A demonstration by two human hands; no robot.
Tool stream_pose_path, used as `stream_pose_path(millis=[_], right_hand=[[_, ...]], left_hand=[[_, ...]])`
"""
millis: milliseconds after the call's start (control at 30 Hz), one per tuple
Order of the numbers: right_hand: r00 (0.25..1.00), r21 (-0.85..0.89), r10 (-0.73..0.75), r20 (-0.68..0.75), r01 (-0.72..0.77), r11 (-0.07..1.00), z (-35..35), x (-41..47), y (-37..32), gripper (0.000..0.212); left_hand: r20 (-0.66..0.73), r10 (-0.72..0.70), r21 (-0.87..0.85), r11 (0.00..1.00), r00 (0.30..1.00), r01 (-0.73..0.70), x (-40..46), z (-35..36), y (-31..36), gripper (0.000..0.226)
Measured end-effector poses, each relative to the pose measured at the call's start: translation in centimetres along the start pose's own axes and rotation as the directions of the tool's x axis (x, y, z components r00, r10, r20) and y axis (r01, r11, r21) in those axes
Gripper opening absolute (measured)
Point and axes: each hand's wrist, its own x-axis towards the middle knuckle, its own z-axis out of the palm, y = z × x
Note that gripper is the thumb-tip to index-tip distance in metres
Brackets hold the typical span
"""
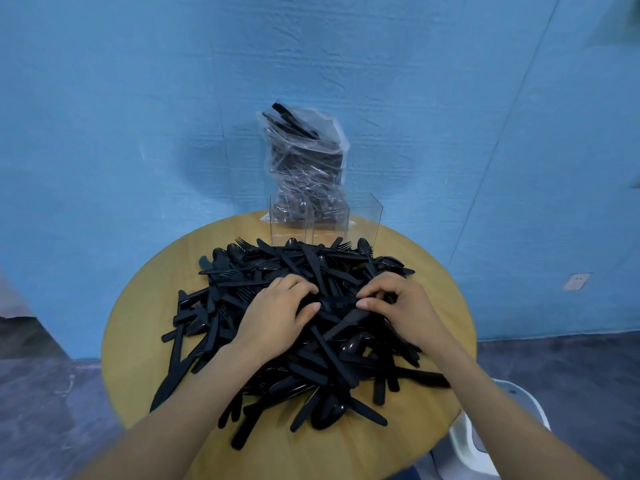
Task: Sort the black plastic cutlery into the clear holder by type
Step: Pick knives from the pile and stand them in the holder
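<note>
Pile: the black plastic cutlery (294, 327) lies in one tangled heap across the middle of the round wooden tabletop (138, 341), probably so every piece is within reach for picking.
Holder: the clear holder (325, 220) stands upright at the far edge of the heap, just behind it; its compartments look empty, so sorting seems not yet begun.
Left hand: the left hand (277, 313) rests on top of the heap with fingers curled down among the pieces, thumb stretched toward the centre; whether it actually grips one piece is hard to tell.
Right hand: the right hand (394, 306) sits just beside it, fingers bent and thumb against a flat handle, apparently pinching or working a piece loose.
Why both there: the two hands meet at the crown of the heap, likely to untangle interlocked handles.
Look of the cutlery: matte to slightly glossy black knives, forks and spoons, thin and light, crossing at all angles.
Behind: a clear plastic bag (304, 161) holding more black cutlery stands against the blue wall (104, 98).
</note>
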Motion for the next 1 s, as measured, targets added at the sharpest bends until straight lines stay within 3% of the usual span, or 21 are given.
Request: stream_pose_path(millis=[300, 400, 600, 900, 1000], right_hand=[[0.979, 0.265, 0.060, -0.193, -0.007, 0.964, -0.6, 1.5, 0.4, 0.014], [0.977, 0.265, 0.059, -0.206, -0.002, 0.964, -0.1, 1.8, 0.6, 0.013], [0.967, 0.269, 0.099, -0.234, -0.033, 0.963, 0.1, 2.4, 1.0, 0.010], [0.935, 0.332, 0.184, -0.304, -0.077, 0.940, -0.3, 2.6, 1.6, 0.008], [0.923, 0.374, 0.208, -0.323, -0.078, 0.924, -0.3, 2.9, 1.4, 0.010]], left_hand=[[-0.057, 0.012, -0.083, 0.996, 0.998, -0.017, 0.6, 0.1, 0.0, 0.036], [-0.082, -0.001, -0.165, 0.986, 0.997, -0.012, 1.0, 0.1, 0.1, 0.050], [0.107, 0.119, -0.058, 0.992, 0.987, -0.114, 2.8, 0.3, 2.4, 0.077], [0.216, 0.028, -0.335, 0.941, 0.976, 0.047, 5.8, 1.1, 4.1, 0.027], [0.279, 0.011, -0.439, 0.891, 0.960, 0.118, 6.8, 0.8, 4.4, 0.024]])
